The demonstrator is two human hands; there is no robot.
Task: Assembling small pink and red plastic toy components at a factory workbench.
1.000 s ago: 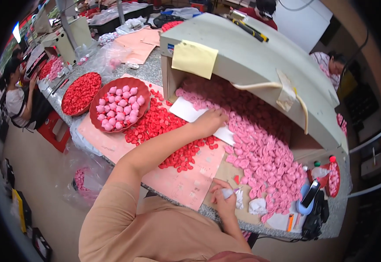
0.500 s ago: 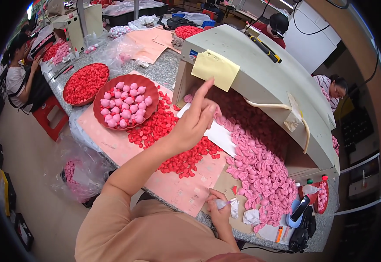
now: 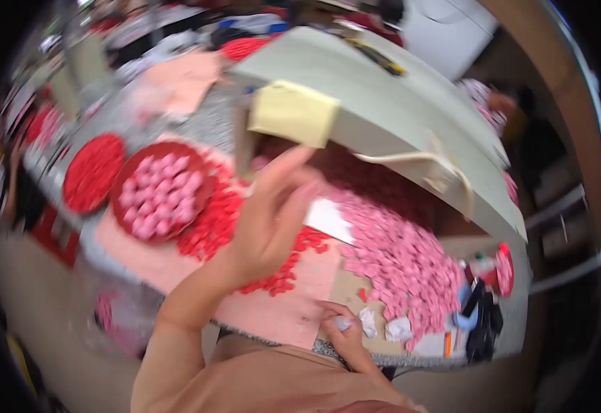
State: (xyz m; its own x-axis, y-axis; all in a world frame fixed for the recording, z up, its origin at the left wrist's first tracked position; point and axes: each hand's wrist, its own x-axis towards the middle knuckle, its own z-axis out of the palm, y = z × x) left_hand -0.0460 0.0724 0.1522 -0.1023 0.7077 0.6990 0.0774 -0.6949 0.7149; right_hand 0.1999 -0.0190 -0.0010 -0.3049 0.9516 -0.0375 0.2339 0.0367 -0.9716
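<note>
My left hand (image 3: 273,217) is raised over the red pieces, blurred. Its fingers are stretched up and its index fingertip is close to the lower edge of a yellow paper note (image 3: 293,113); touching or apart, I cannot tell. Nothing shows in this hand. By the table's front edge my right hand (image 3: 345,337) is closed around a small translucent bottle (image 3: 344,322), partly hidden by the fingers. Small red pieces (image 3: 280,281) lie loose on a pink sheet (image 3: 266,313). A heap of pink shell-like pieces (image 3: 403,258) spills out beneath a grey hood (image 3: 383,103).
At the left stand a red bowl (image 3: 202,212) of round pink pieces and a tray of red pieces (image 3: 94,175). Crumpled tissues (image 3: 398,329), an orange lighter (image 3: 448,344) and a black pouch (image 3: 485,320) lie at the right. A person (image 3: 14,179) sits far left.
The view has turned, shifting the bench leftward and blurring the picture. My left hand's fingers look less pointed and more loosely spread. My right hand still holds the small bottle.
</note>
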